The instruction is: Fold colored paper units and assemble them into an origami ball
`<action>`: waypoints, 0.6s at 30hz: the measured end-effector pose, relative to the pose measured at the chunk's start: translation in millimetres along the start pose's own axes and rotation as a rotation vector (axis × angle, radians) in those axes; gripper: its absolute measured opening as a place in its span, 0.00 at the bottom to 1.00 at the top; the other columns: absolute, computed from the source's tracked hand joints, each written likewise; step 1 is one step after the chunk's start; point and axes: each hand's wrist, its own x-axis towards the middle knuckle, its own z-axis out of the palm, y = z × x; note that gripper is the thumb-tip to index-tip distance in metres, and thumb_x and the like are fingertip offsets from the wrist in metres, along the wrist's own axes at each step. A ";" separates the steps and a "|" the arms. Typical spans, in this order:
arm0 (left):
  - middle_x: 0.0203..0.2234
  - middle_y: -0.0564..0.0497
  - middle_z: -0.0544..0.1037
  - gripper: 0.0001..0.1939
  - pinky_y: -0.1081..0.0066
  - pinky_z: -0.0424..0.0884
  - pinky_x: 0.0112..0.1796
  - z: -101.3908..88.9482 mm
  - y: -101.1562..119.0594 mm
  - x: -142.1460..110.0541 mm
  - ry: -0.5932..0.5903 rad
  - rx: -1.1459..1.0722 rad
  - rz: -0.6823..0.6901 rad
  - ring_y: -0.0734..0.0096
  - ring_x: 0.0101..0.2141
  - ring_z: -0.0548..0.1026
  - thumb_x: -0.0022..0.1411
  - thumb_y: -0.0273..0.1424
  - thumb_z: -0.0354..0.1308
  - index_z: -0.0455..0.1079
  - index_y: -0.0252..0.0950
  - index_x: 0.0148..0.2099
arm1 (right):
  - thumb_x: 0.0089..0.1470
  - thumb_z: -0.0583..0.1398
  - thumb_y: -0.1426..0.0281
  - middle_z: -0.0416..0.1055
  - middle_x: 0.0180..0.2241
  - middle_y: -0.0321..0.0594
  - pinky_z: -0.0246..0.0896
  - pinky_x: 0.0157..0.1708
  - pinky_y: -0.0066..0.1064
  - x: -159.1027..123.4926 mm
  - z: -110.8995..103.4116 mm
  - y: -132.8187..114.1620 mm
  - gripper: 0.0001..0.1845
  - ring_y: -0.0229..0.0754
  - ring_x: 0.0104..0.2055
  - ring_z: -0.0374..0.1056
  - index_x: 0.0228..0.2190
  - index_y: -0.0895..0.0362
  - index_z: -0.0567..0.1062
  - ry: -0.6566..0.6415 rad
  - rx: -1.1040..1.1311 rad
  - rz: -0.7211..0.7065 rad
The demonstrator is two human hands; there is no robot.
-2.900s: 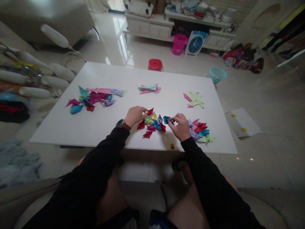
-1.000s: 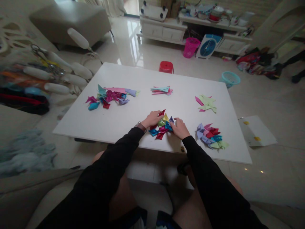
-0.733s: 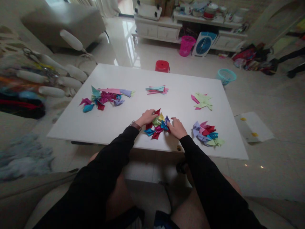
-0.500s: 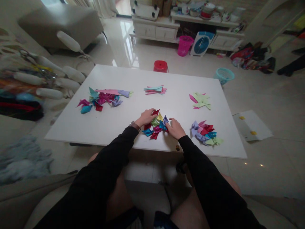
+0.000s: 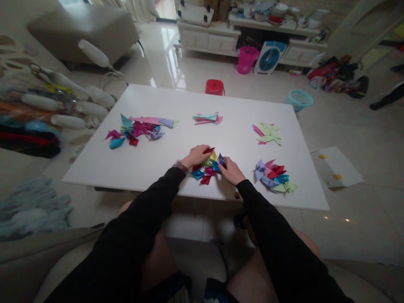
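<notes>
A small heap of folded paper pieces [image 5: 209,170] in red, yellow, green, blue and magenta lies near the front edge of a white table [image 5: 151,164]. My left hand [image 5: 198,156] is at the heap's left side, its fingers curled over a dark red folded paper [image 5: 209,150]. At the right side of the heap, my right hand [image 5: 232,171] has its thumb and fingers closed around a purple folded paper [image 5: 221,160]. Parts of both papers are hidden by the fingers.
Other folded papers lie in a left pile [image 5: 139,130], a thin stack [image 5: 207,118], a light green group [image 5: 269,134] and a right pile [image 5: 274,176]. Beyond the table stand a red stool [image 5: 215,87] and a turquoise basket [image 5: 299,101].
My right fingers have closed in on the purple paper. My left fingers have curled further over the red one. The whole view has shifted slightly.
</notes>
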 end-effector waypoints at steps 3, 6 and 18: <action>0.63 0.42 0.71 0.26 0.60 0.62 0.62 -0.8 -1.8 -1.4 0.023 -0.022 -0.007 0.57 0.61 0.69 0.70 0.41 0.51 0.66 0.36 0.64 | 0.65 0.55 0.61 0.75 0.51 0.54 0.63 0.52 0.40 0.5 0.7 2.9 0.23 0.54 0.51 0.72 0.56 0.59 0.67 -0.005 -0.017 0.001; 0.62 0.42 0.72 0.25 0.60 0.62 0.62 -4.4 -7.4 -5.1 0.055 -0.024 -0.013 0.58 0.61 0.69 0.70 0.41 0.50 0.67 0.36 0.64 | 0.65 0.54 0.61 0.75 0.52 0.55 0.63 0.53 0.42 1.7 0.9 6.3 0.24 0.55 0.53 0.71 0.57 0.59 0.67 0.002 -0.035 -0.013; 0.61 0.33 0.67 0.27 0.46 0.62 0.60 -91.6 -108.5 -69.0 0.430 0.110 -0.690 0.40 0.62 0.62 0.63 0.39 0.55 0.66 0.32 0.62 | 0.63 0.53 0.58 0.70 0.58 0.59 0.61 0.59 0.51 0.5 -11.0 6.5 0.30 0.61 0.60 0.65 0.59 0.63 0.66 0.103 -0.068 -0.035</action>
